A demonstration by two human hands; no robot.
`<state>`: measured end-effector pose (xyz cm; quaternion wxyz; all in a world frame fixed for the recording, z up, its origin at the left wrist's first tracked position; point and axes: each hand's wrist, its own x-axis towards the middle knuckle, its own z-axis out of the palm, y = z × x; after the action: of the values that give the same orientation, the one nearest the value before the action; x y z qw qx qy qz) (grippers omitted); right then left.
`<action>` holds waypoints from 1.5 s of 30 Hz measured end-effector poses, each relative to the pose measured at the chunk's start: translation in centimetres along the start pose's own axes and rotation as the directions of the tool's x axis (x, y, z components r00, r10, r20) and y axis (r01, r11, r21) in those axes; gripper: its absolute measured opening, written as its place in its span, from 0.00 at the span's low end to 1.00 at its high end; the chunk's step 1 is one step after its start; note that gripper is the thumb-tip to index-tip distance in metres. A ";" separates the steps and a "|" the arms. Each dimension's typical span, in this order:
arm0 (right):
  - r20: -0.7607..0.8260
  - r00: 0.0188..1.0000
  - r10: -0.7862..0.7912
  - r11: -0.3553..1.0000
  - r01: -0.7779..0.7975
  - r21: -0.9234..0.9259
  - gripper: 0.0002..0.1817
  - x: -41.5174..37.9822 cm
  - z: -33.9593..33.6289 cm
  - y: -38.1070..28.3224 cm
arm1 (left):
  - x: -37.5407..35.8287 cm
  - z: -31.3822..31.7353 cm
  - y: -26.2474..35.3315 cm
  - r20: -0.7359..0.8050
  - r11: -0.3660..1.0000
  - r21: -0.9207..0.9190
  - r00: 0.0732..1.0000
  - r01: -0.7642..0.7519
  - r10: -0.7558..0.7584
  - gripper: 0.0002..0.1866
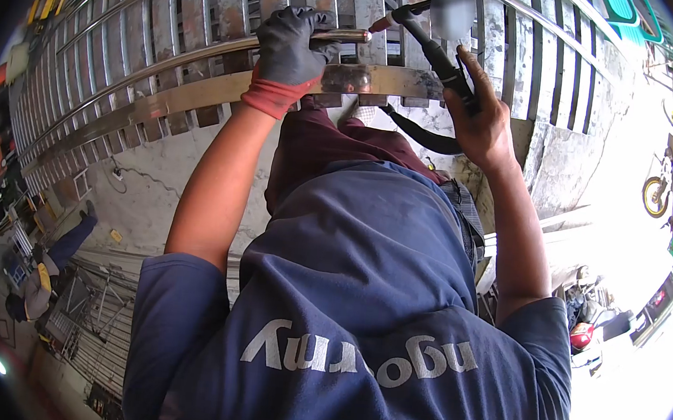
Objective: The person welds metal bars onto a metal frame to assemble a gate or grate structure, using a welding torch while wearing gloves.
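Note:
My left hand (290, 50), in a grey glove with a red cuff, is closed around a shiny metal tube (348, 36). The tube lies across a slatted metal bench, and its open end sticks out to the right of the glove. Bare, my right hand (481, 115) grips the black handle of a welding torch (434, 53). The torch's pinkish nozzle points left and down, close by the tube's end. A black cable sleeve (430, 141) hangs below the right hand. Part of the torch's upper side is overlapped by a blurred grey patch.
The slatted bench (161, 23) has a flat metal front edge (195, 90). Long metal tubes (522, 10) run across it. At far left, a person (42, 280) is near stacked metal frames (86, 324). A motorcycle (668, 171) and green plastic chairs (633, 16) stand at right.

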<state>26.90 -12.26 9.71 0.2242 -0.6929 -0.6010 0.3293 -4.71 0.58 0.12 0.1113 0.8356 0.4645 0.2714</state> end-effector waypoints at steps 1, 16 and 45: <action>-0.013 1.000 -0.022 1.000 0.022 -0.009 0.40 0.0 0.1 0.1 | -0.1 0.2 -0.2 -0.001 1.000 0.001 1.000 0.015 -0.015 0.19; 0.030 1.000 0.000 1.000 0.000 0.015 0.40 -0.1 -0.1 -0.1 | -0.8 1.0 -0.9 0.031 0.999 0.029 0.999 -0.015 0.014 0.21; 0.104 0.991 0.084 0.995 -0.078 -0.059 0.37 -0.1 -0.5 -0.9 | -0.6 0.5 -0.3 -0.008 0.999 -0.022 1.000 -0.025 0.025 0.16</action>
<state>26.62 -12.20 10.69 0.1590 -0.7042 -0.5923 0.3579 -4.86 0.25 -0.66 0.1153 0.8390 0.4515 0.2809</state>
